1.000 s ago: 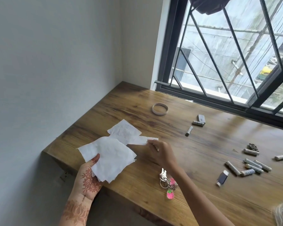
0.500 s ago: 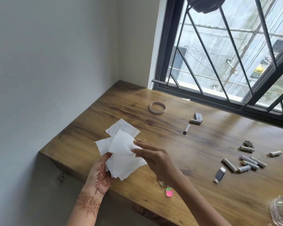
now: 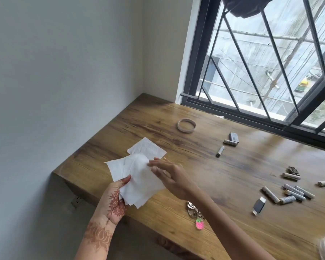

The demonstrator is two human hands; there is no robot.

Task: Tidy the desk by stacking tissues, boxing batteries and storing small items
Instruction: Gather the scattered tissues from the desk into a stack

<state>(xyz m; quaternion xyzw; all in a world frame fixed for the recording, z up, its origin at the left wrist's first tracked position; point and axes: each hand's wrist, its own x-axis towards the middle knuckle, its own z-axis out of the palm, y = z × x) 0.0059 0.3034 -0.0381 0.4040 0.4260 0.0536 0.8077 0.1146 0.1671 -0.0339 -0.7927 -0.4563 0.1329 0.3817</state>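
While the left hand (image 3: pixel 113 201) pinches the tissues (image 3: pixel 137 181) over the desk's (image 3: pixel 223 184) left front corner, the right hand (image 3: pixel 167 175), fingers straight, presses them flat, likely to square the stack.

Left hand (image 3: pixel 114 201) palm up, hennaed, thumb pinching tissues (image 3: pixel 137 184); right hand (image 3: pixel 169 175) just beside, fingers straight, flat on them

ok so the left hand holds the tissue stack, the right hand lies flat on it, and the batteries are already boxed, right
Not the batteries: the head view shows them lying loose on the desk, not boxed. The rest holds: the left hand holds the tissue stack and the right hand lies flat on it.
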